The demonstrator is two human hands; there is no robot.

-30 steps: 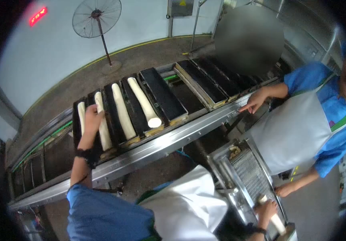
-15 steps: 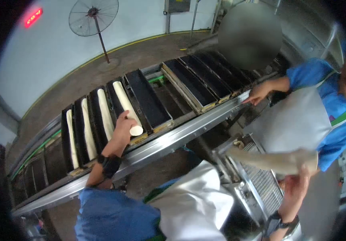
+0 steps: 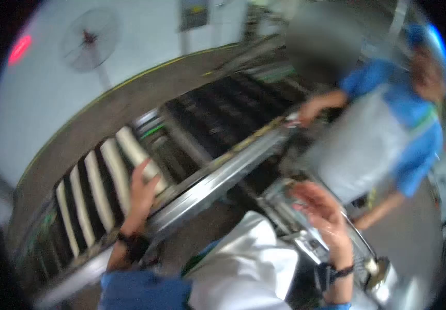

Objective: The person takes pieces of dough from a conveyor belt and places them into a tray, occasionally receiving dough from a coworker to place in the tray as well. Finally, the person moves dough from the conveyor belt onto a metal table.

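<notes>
L hand (image 3: pixel 141 194) fingers spread flat on the dough roll (image 3: pixel 139 157), not gripping, roll lying in its dark tray on the conveyor (image 3: pixel 217 178). R hand (image 3: pixel 320 211) open, empty, raised over the mesh machine (image 3: pixel 305 243). Co-worker's hand (image 3: pixel 310 109) on the rail further along. Pic blurry.

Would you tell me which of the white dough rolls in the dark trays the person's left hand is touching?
The left hand rests on the rightmost dough roll, the one nearest the empty dark trays. The other three rolls lie untouched further left, parallel to it.
</notes>
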